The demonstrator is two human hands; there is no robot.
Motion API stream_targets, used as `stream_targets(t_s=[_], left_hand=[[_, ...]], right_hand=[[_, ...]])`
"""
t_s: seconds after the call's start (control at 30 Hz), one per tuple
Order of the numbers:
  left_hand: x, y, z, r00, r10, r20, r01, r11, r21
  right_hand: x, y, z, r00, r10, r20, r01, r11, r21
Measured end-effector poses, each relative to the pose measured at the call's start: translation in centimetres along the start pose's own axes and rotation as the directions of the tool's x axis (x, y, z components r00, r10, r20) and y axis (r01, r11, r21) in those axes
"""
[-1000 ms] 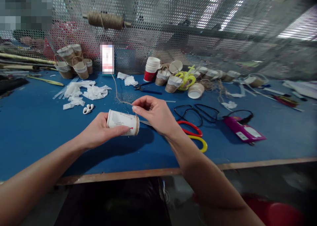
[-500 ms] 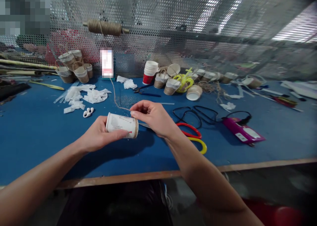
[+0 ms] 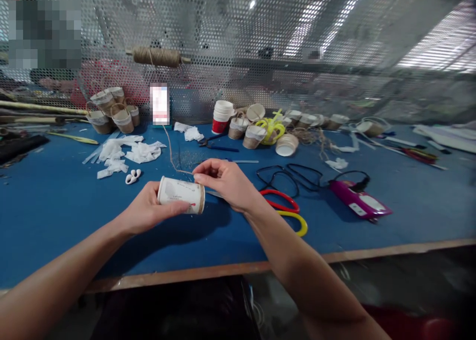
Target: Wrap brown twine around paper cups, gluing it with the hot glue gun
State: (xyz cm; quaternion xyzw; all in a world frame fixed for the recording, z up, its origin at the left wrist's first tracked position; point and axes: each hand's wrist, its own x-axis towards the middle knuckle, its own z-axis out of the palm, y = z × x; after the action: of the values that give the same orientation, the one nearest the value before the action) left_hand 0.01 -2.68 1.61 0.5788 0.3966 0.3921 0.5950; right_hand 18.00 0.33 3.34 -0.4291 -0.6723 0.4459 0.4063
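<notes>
Head camera, logged from my remote seat. Left hand (image 3: 148, 208): I read its grip as clamped around a white paper cup (image 3: 178, 191), thumb laid along the printed wall, other fingers mostly out of sight behind it. The cup is on its side, slightly tilted, held up over the front part of the blue worktop (image 3: 74, 211), between the two hands. Right hand (image 3: 230, 183): thumb and forefinger together, grip pinched on the twine (image 3: 170, 151) at the end of the cup away from the left palm. The strand trails slackly back to the foot of a bright upright screen (image 3: 159, 104); whether it joins the spool (image 3: 156, 56) behind, I cannot tell.

Progress, by my judgement: early. Done: a narrow band (image 3: 202, 201) of twine sits round the cup's end nearest the right hand. Left: the remaining wall that I can see is bare, print showing; the underside is hidden from me. For comparison, I note brown-sided handled baskets (image 3: 122, 121) at the back left, and a stack of plain cups (image 3: 223, 112), which I log as unworked. Scissors (image 3: 275, 192) lie partly hidden by the right hand, not held; pliers (image 3: 226, 148) rest farther back.
</notes>
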Motion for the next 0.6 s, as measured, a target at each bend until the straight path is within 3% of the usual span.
stream_targets(t_s=[0.2,0.37,0.5,0.6], left_hand=[[0.0,0.0,0.1,1.0,-0.017,-0.014,0.017,0.999,-0.052],[0.2,0.4,0.5,0.995,-0.093,-0.047,0.078,0.964,-0.255],[0.8,0.6,0.3,0.979,-0.179,-0.098,0.119,0.891,-0.438],[1.4,0.5,0.0,0.944,-0.281,-0.171,0.158,0.844,-0.512]], right_hand=[[0.0,0.1,0.1,1.0,-0.005,0.003,0.005,1.0,0.005],[0.2,0.6,0.1,0.999,-0.036,-0.012,0.035,0.996,-0.085],[0.4,0.8,0.0,0.985,-0.102,-0.142,0.063,0.965,-0.255],[0.1,0.4,0.0,0.953,-0.201,-0.225,0.12,0.936,-0.33]])
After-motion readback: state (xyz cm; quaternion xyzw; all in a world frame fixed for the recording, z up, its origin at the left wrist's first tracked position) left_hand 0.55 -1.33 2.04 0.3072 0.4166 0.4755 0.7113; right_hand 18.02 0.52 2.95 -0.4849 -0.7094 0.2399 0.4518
